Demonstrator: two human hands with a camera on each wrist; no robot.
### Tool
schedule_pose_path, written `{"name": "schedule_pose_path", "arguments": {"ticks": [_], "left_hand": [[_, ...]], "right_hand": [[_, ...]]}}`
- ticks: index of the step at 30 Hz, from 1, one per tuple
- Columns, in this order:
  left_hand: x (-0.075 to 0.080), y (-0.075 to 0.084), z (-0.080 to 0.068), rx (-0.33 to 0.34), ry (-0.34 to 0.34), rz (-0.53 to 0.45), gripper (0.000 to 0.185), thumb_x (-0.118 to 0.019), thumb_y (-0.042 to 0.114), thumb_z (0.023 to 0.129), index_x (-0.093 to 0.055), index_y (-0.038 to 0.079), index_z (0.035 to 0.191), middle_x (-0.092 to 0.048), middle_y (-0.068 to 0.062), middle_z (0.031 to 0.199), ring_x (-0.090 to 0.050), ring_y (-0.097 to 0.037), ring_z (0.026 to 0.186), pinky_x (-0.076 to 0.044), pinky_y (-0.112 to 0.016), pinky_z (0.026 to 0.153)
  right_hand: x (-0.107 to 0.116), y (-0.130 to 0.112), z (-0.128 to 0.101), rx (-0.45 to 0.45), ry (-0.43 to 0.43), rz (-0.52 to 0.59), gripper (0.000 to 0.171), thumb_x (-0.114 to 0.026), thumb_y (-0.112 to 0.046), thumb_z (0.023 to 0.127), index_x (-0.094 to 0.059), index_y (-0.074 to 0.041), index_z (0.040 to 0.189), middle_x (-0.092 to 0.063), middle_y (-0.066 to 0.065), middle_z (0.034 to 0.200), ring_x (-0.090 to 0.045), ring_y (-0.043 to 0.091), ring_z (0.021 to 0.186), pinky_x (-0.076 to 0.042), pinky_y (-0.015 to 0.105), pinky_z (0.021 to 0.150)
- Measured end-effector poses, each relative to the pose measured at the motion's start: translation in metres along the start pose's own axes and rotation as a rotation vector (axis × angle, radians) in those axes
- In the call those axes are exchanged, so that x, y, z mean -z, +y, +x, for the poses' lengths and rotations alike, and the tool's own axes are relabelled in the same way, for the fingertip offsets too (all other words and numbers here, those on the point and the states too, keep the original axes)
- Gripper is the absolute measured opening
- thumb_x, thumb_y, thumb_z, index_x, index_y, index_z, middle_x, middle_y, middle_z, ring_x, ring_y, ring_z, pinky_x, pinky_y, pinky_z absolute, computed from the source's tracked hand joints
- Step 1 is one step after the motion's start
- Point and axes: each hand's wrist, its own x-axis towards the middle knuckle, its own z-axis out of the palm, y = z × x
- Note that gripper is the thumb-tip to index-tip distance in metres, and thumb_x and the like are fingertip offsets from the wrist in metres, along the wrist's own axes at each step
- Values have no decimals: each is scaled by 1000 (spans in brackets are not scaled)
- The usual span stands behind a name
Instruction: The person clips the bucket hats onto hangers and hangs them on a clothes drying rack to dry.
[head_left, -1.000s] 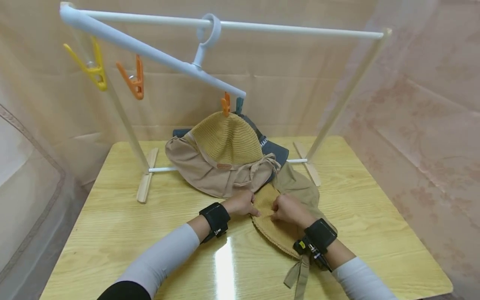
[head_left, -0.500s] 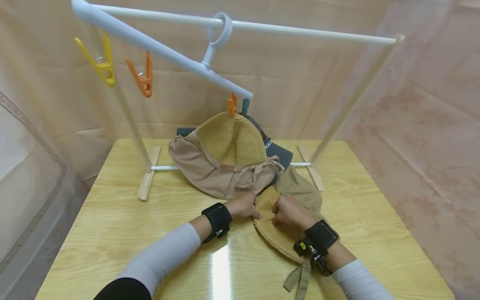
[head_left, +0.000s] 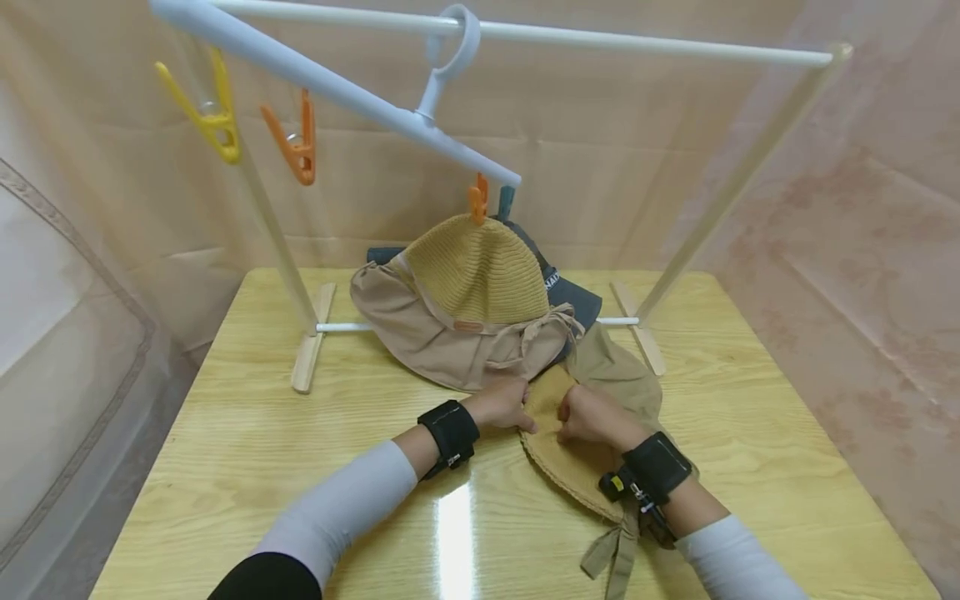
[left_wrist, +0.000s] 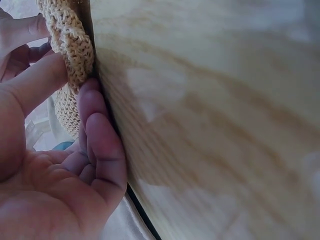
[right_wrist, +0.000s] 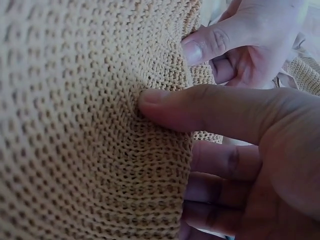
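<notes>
Two hands pinch the same flat, tan knitted straw hat (head_left: 570,467) lying on the pale wooden table (head_left: 247,442). The right hand (head_left: 588,417) has its thumb pressed onto the weave with the other fingers curled beneath the edge, as the right wrist view shows. The left hand (head_left: 506,404) nips the hat's rim between thumb and curled fingers, knuckles against the tabletop, per the left wrist view. The hat sits near the table's middle, between both wrists, its khaki ribbon tie (head_left: 611,562) trailing toward the near edge.

Just behind the hands, a second woven yellow hat with a beige cloth brim (head_left: 468,308) hangs from an orange clip (head_left: 476,200) on the white plastic hanger bar (head_left: 330,83), its brim resting on the table. A dark grey cap (head_left: 570,296) lies behind it. A yellow peg (head_left: 206,112) and another orange peg (head_left: 292,142) hang free at the left.

Against one second ago: grip and hat position unchanged; the hanger and pegs sit further right in view, and the far upright shows more.
</notes>
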Motion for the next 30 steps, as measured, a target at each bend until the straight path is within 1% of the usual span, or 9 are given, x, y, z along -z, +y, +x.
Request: {"name": "schedule_pose_path", "arguments": {"ticks": [2, 5, 9, 13, 16, 19, 23, 28, 30], "left_hand": [[-1, 1, 1, 2, 4, -4, 40, -76, 37, 69, -49, 11, 82, -43, 4, 74, -42, -10, 65, -35, -19, 56], [-3, 0, 1, 19, 4, -10, 41, -76, 38, 69, -49, 11, 85, -44, 4, 76, -43, -10, 67, -36, -19, 57], [-3, -2, 1, 33, 1, -19, 41, -77, 37, 68, -45, 12, 78, -38, 5, 69, -38, -10, 61, -32, -19, 53], [-2, 0, 2, 7, 5, -10, 42, -77, 37, 68, -42, 14, 70, -33, 6, 62, -34, -9, 55, -29, -20, 48], [-1, 1, 2, -18, 6, -3, 40, -77, 36, 68, -42, 15, 67, -33, 7, 60, -35, -9, 54, -30, -19, 47], [-2, 1, 2, -19, 7, -2, 40, -77, 36, 68, -43, 15, 65, -35, 7, 59, -36, -9, 54, -31, -20, 47], [-3, 0, 1, -8, 2, 21, 38, -77, 36, 67, -46, 14, 67, -38, 7, 60, -38, -10, 55, -32, -20, 48], [-4, 1, 3, -32, -7, 50, 39, -76, 37, 68, -45, 14, 66, -36, 7, 60, -37, -9, 54, -31, -19, 48], [-3, 1, 5, -30, -2, 50, 40, -76, 37, 69, -44, 14, 63, -35, 7, 59, -36, -9, 53, -30, -19, 47]], "right_hand": [[1, 0, -1, -22, -9, 0, 18, -81, -24, 56, -68, -15, 65, -65, -7, 64, -51, 8, 56, -43, 23, 55], [1, -1, -1, -21, -13, -6, 19, -81, -26, 57, -69, -15, 66, -65, -7, 66, -52, 8, 57, -44, 23, 56], [1, -2, 0, -5, -16, -6, 18, -81, -27, 57, -67, -16, 63, -64, -8, 64, -50, 7, 55, -42, 22, 54], [2, -2, 1, -20, -19, -17, 19, -81, -27, 57, -67, -17, 63, -64, -8, 64, -50, 8, 56, -42, 23, 54], [3, -2, 1, -49, -37, -17, 19, -81, -27, 57, -67, -17, 64, -64, -8, 65, -50, 8, 56, -42, 23, 54], [2, -3, 1, -55, -42, -12, 19, -81, -27, 57, -66, -17, 64, -63, -9, 64, -49, 8, 55, -42, 23, 54], [-1, -3, 0, -32, -40, -8, 18, -80, -27, 58, -66, -17, 62, -60, -9, 61, -47, 8, 54, -40, 22, 52], [-2, -2, 1, -72, -75, 35, 17, -79, -24, 60, -66, -14, 66, -60, -7, 63, -46, 9, 54, -39, 22, 52], [0, -1, 3, -78, -69, 40, 18, -79, -23, 60, -66, -14, 67, -60, -6, 64, -46, 9, 54, -39, 22, 52]]}}
